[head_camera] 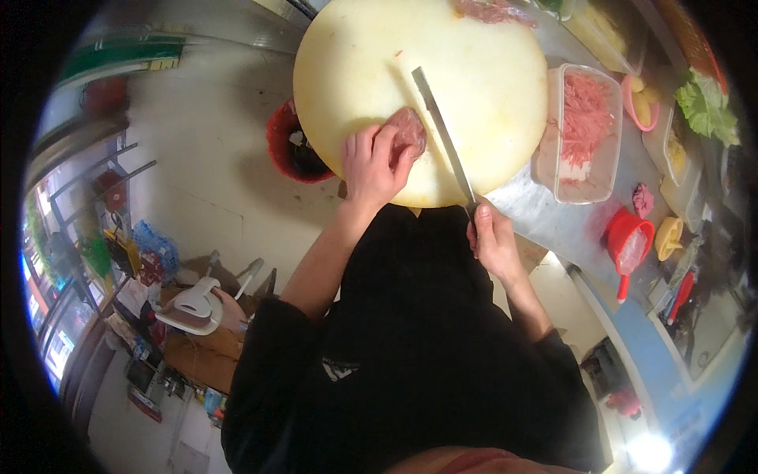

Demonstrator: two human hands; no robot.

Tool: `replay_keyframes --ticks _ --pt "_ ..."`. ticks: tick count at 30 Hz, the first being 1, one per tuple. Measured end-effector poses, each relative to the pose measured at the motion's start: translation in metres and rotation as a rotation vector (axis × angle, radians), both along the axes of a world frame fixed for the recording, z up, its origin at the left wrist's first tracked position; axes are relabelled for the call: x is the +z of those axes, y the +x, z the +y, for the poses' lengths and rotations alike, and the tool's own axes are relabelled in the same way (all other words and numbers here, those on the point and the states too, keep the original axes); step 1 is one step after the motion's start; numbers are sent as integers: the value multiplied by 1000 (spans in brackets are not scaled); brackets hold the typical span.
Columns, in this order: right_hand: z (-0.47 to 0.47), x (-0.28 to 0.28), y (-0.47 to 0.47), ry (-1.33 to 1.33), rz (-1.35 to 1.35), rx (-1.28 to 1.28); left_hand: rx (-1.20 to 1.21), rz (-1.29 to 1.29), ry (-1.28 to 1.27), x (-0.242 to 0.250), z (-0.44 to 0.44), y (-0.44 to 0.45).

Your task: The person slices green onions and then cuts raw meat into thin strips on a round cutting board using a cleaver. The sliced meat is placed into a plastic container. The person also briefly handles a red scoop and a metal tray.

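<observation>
My left hand [375, 165] is closed over a small piece of raw meat [410, 131] and presses it on a round, pale yellow cutting board [491, 89]. In my right hand [492, 238], at the board's near edge, is the dark handle of a knife [445, 133]. Its long blade points away from me over the board, just right of the meat with a narrow gap between. More raw meat [496, 10] lies at the far edge of the board, partly cut off by the picture's rim.
Right of the board, a plastic container [614, 160] holds shredded raw meat [586, 118] on a metal counter [533, 201]. Beyond are a red ladle-like scoop [632, 234], a pink basket [628, 101] and leafy lettuce [704, 109]. A red bin [281, 154] stands below left; a white chair [195, 302] is farther back.
</observation>
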State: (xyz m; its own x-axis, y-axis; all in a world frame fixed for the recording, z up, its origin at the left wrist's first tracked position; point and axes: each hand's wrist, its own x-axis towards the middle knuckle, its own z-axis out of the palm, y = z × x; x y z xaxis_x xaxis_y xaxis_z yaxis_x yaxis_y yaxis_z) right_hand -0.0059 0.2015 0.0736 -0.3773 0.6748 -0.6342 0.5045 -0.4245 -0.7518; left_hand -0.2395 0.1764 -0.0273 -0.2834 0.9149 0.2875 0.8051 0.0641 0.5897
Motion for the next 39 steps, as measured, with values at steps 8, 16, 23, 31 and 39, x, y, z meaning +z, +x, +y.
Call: replay_keyframes --ticks 8,16,23,31,39 --pt "7 -1 -7 -138 -55 -127 85 -10 -84 26 0 -8" --pt "15 -13 4 -125 -25 -251 -430 -6 -296 51 21 -33" --pt "10 -14 4 -201 -42 -218 -436 -81 -562 52 38 -36" --pt "7 -12 -5 -145 89 -213 224 -1449 -333 35 31 -30" --pt "12 -13 -13 73 -56 85 125 -590 -172 47 5 -1"
